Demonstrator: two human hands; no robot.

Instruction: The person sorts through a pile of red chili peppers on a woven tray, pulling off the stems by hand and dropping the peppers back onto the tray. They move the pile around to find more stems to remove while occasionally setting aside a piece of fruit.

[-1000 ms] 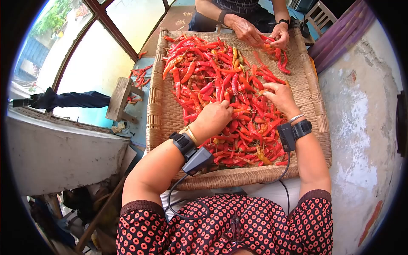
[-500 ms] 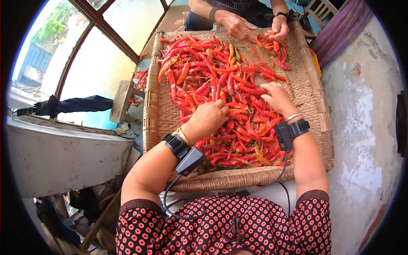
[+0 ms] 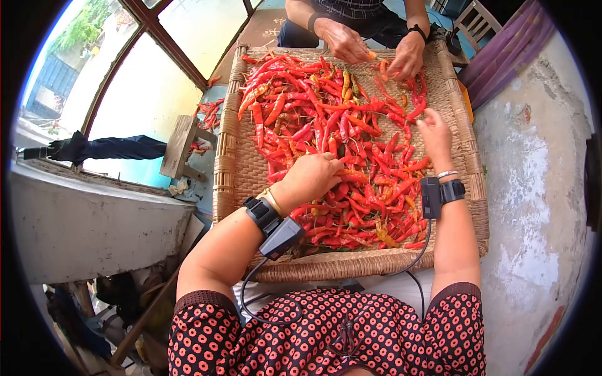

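A pile of red chili peppers [image 3: 370,203], a few orange or yellowish, lies in a large woven tray [image 3: 251,178]. My left hand [image 3: 312,180] rests over the middle of the pile, its fingers curled down around a chili pepper and partly hidden by the back of the hand. Above the tray's right side is my right hand [image 3: 437,139], thumb and fingers drawn together close to a red chili pepper [image 3: 416,111]. What is between those fingertips cannot be made out.
Across the tray, another person's hands [image 3: 406,56] handle chili peppers at the far edge. A wooden stool [image 3: 180,147] and a folded dark umbrella [image 3: 122,150] are at the left by the window. A worn wall [image 3: 527,207] stands close on the right.
My right hand has moved from the pile outward to the right and slightly away from me. My left hand has shifted little. The other person's right-side hand has turned downward.
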